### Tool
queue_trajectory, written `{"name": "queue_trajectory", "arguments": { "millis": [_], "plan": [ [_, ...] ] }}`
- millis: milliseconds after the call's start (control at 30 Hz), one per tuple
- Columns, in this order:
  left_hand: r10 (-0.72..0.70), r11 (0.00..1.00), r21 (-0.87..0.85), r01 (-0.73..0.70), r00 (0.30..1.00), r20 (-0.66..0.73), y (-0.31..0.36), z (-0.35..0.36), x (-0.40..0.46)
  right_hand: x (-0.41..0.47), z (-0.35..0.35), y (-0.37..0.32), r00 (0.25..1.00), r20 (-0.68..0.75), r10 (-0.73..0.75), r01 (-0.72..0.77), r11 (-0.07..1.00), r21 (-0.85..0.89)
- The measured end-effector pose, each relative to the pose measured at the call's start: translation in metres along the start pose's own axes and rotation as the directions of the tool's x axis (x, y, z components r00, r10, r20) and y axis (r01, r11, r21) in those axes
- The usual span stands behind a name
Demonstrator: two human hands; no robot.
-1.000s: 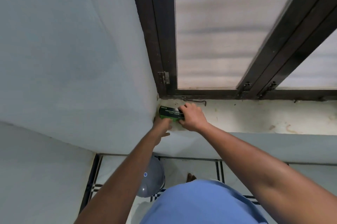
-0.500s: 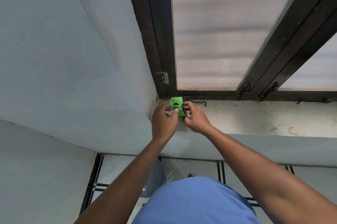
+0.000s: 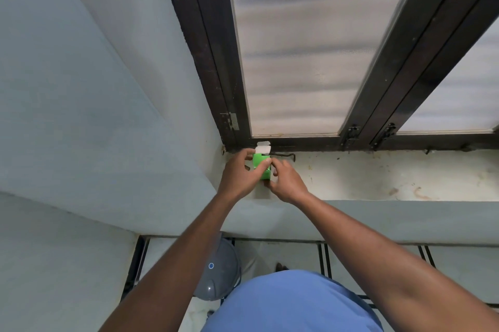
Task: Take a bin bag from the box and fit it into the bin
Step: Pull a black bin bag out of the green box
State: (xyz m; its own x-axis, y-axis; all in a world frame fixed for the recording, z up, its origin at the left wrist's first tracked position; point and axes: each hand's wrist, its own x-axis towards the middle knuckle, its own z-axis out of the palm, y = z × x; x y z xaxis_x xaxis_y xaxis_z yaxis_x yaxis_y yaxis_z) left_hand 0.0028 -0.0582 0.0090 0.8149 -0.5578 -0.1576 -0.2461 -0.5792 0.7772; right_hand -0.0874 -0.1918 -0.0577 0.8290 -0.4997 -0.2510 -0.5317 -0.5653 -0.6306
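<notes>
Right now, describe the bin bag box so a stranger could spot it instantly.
Find the dark-framed window and follow its bottom rail to the left corner above the pale sill. There the left hand and right hand hold a small box. It is the only bright green thing, with its white flap open.
</notes>
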Motion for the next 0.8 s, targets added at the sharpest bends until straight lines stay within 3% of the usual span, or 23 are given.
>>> {"name": "queue_trajectory", "arguments": {
  "millis": [100, 233, 367, 600, 700, 800],
  "plan": [
    [-0.035, 0.998, 0.049, 0.038, 0.998, -0.06, 0.005, 0.004, 0.005, -0.001, -0.007, 0.001, 1.0, 0.001, -0.029, 0.029, 1.0, 0.001],
    [-0.152, 0.98, -0.137, 0.146, 0.988, -0.034, 0.011, 0.004, 0.013, -0.005, -0.015, 0.003, 0.999, 0.04, -0.025, 0.022, 0.997, 0.08],
    [-0.129, 0.974, -0.189, 0.129, 0.992, 0.011, 0.009, 0.002, 0.011, -0.011, -0.024, 0.002, 0.996, 0.07, -0.063, 0.05, 0.984, 0.169],
    [0.036, 0.997, -0.072, -0.036, 0.999, 0.006, 0.002, 0.004, 0.012, -0.016, -0.034, -0.018, 0.995, -0.099, -0.026, 0.051, 0.964, 0.259],
    [0.043, 0.999, 0.01, -0.043, 0.998, 0.035, -0.004, 0.004, 0.016, -0.015, -0.036, -0.02, 0.973, -0.224, -0.05, 0.096, 0.976, 0.196],
    [0.021, 0.999, 0.029, -0.022, 0.999, 0.042, -0.009, 0.002, 0.018, -0.017, -0.038, -0.024, 0.948, -0.317, -0.029, 0.132, 0.943, 0.307]
  ]
}}
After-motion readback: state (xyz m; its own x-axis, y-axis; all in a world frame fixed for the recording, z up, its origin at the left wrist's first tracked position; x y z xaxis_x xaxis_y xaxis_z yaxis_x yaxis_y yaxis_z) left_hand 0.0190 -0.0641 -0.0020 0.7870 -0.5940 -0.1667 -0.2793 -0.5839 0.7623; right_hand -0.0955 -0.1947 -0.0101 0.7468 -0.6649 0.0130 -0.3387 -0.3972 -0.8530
